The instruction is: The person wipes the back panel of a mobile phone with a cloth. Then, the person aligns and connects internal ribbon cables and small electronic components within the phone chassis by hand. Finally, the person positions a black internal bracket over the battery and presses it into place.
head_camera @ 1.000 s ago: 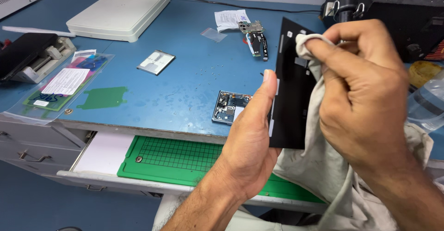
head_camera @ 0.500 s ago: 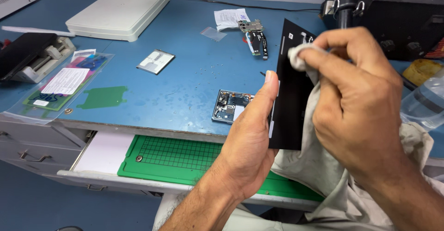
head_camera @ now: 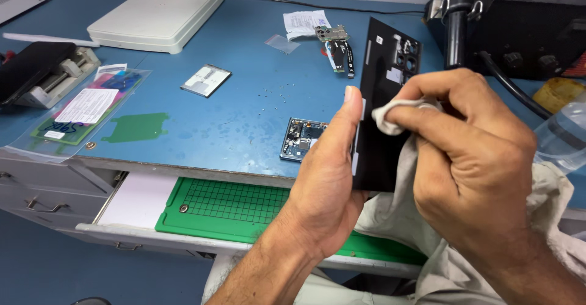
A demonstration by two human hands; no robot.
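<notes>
My left hand (head_camera: 323, 183) grips a black phone back cover (head_camera: 384, 79) by its left edge and holds it upright above the desk's front edge. The cover's inner side, with camera cut-outs at the top, faces me. My right hand (head_camera: 470, 152) pinches a bunched grey-white cloth (head_camera: 397, 114) against the middle of the cover. The cloth's tail (head_camera: 397, 219) hangs down below my right hand. An opened phone body (head_camera: 300, 139) with exposed electronics lies on the blue desk (head_camera: 244, 97) just left of my left hand.
A green gridded cutting mat (head_camera: 232, 204) sits in an open drawer below. Circuit parts with flex cables (head_camera: 339, 45), a small silver part (head_camera: 206, 80), a plastic bag with papers (head_camera: 85, 106), a white device base (head_camera: 159, 12) and a black box with hose (head_camera: 513, 30) are about.
My right hand with the cloth has slid down the cover from its upper corner to its middle. The left hand keeps the cover still.
</notes>
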